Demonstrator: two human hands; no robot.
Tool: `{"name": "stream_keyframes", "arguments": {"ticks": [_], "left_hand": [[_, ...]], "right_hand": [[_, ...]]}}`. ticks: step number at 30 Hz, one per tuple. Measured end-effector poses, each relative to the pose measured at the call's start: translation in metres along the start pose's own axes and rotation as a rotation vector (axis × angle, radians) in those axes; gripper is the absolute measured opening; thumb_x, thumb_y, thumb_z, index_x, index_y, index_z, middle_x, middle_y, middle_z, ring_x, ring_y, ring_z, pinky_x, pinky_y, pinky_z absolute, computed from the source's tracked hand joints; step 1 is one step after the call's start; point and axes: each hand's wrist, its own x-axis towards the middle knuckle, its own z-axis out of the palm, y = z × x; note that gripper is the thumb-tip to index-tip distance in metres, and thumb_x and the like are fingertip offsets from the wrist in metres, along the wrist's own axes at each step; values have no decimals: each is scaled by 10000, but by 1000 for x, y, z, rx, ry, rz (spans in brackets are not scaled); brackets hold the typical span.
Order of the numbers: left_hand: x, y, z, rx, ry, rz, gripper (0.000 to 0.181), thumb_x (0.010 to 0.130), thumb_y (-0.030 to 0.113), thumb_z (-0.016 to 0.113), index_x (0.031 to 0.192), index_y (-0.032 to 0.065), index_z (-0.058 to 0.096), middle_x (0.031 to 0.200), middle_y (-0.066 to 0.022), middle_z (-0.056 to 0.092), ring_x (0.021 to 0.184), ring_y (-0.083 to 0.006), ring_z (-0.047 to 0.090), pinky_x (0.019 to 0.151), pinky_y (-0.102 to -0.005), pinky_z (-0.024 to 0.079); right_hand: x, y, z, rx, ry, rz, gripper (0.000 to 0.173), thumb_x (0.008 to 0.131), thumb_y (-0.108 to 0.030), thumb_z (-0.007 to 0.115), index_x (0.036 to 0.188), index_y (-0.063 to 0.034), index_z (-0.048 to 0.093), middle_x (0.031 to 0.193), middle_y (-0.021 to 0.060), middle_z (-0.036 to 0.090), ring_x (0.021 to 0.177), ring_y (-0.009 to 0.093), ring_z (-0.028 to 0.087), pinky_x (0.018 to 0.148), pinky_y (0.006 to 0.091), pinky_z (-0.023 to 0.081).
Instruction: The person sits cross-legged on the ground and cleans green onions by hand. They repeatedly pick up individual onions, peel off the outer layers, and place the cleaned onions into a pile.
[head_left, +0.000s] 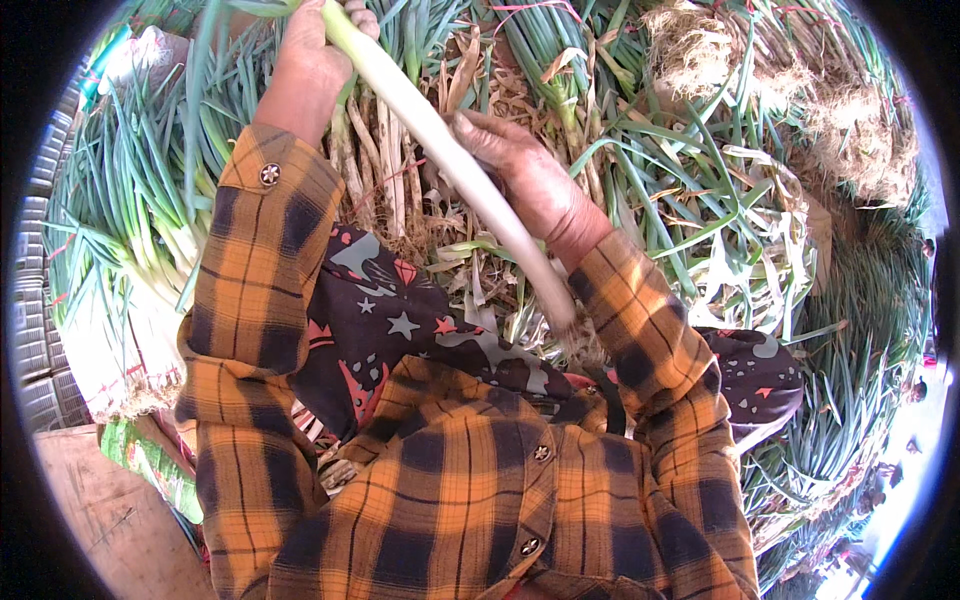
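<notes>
One large green onion runs slantwise before me, its green end at the top and its rooted white end low by my right forearm. Near the top edge, my left hand is closed around its upper, green part. My right hand lies along the right side of the white stalk with the fingers curled behind it; the fingertips are mostly hidden, so how firmly they hold cannot be told. Behind the stalk are soil-stained green onions with dry roots and loose brown husks.
Trimmed white-stalked green onions are heaped at the left. Peeled leaves lie in a pile at the right, below rooty bundles. More green onions stretch along the right edge. A wooden board is at the lower left.
</notes>
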Motion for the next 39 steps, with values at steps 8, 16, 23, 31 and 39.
{"name": "stream_keyframes", "arguments": {"ticks": [8,16,23,31,39], "left_hand": [[43,35,-65,-416,-365,-367,336,875,352,533,835,19,541,593,-15,431,526,-164,445,494,-287,411],[28,46,-34,-131,72,56,396,931,401,447,801,26,440,600,6,290,522,-127,305,491,-274,308],[23,61,-49,-188,232,104,429,931,409,439,698,51,411,590,8,275,512,-130,302,489,-275,299],[27,49,-59,-168,98,-6,396,872,401,565,766,38,446,622,-2,299,541,-132,319,492,-272,318],[24,51,-57,-179,55,-60,407,864,404,573,803,24,444,617,1,301,554,-131,328,497,-264,336]], "right_hand": [[-73,-6,-26,-147,86,191,296,850,-242,612,1036,-13,582,698,-50,520,545,27,422,439,177,300],[-153,-20,-204,-787,840,182,191,833,-200,601,811,-11,625,508,-20,468,434,64,418,396,221,295],[-116,-36,-169,-734,682,-105,376,833,-279,614,1053,27,600,969,96,632,922,166,571,850,295,414],[-88,-21,-73,79,-202,90,647,930,-524,325,1222,37,462,1084,139,589,1019,229,539,937,359,372],[-72,-16,-77,-136,254,-98,567,920,-457,429,1265,-8,455,1191,104,555,1113,187,505,955,339,371]]}}
